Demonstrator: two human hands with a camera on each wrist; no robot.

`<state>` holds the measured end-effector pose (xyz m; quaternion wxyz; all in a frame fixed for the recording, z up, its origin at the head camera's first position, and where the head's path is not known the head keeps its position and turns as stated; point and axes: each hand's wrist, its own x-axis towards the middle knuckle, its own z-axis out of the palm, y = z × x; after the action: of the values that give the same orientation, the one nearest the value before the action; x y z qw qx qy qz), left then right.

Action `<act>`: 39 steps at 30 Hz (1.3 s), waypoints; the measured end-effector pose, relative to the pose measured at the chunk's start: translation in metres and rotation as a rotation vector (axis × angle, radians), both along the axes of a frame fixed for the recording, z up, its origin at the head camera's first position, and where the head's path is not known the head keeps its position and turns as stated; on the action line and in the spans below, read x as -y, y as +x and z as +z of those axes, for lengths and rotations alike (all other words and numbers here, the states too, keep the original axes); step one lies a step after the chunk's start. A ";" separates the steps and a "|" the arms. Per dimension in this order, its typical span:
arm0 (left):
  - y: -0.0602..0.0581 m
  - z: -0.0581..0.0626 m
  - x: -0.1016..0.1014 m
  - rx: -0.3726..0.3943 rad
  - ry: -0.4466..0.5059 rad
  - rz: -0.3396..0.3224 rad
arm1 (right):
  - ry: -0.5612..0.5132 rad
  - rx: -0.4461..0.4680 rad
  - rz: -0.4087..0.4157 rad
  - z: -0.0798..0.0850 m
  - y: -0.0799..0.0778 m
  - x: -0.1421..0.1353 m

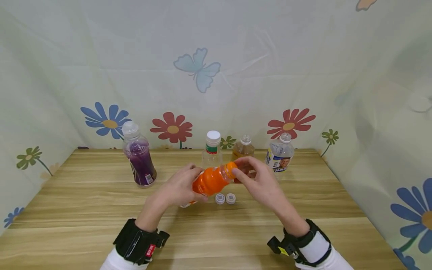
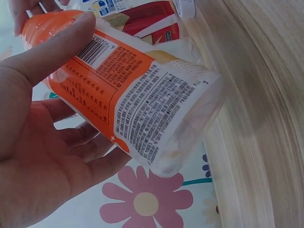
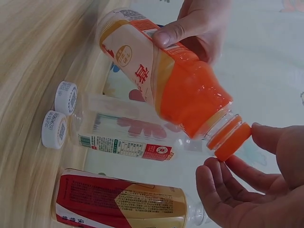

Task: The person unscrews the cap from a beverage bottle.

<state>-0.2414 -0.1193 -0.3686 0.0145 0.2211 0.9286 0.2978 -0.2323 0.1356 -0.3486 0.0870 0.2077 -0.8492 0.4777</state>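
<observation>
My left hand [image 1: 182, 185] grips a plastic bottle with an orange wrap [image 1: 212, 181] around its body, held tilted above the table. In the left wrist view, the thumb lies across the orange label [image 2: 102, 78] and the clear base points down and away from the palm. On the bottle's orange cap [image 3: 233, 141], my right hand [image 1: 262, 184] pinches with thumb and fingertips. The cap sits at the bottle's neck. Two white caps [image 1: 220, 198] lie side by side on the table just below the bottle.
A bottle of purple liquid [image 1: 143, 163] with a white top stands at left. Behind the hands are a white-capped clear bottle [image 1: 212, 148], an uncapped brownish bottle [image 1: 243, 149] and an uncapped clear bottle [image 1: 281, 152]. A flowered cloth [image 1: 236, 93] hangs behind the wooden table [image 1: 84, 202].
</observation>
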 end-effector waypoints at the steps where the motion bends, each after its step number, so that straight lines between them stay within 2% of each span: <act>1: 0.000 0.000 0.000 0.001 0.000 -0.001 | 0.004 -0.004 -0.002 0.000 0.000 0.000; 10: 0.000 0.001 0.001 0.002 0.018 0.015 | -0.017 -0.036 0.059 -0.001 0.001 -0.002; 21: 0.001 0.001 0.001 -0.015 0.011 0.017 | 0.012 -0.081 0.111 -0.001 0.000 -0.003; 30: -0.001 -0.001 0.002 -0.012 -0.025 -0.013 | -0.007 -0.094 0.155 -0.001 -0.002 -0.003; 39: -0.001 -0.001 0.003 0.010 -0.003 -0.014 | 0.004 -0.103 0.147 0.000 -0.002 -0.005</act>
<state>-0.2426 -0.1226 -0.3692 0.0213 0.2263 0.9273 0.2976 -0.2347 0.1401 -0.3490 0.0949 0.2941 -0.8270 0.4696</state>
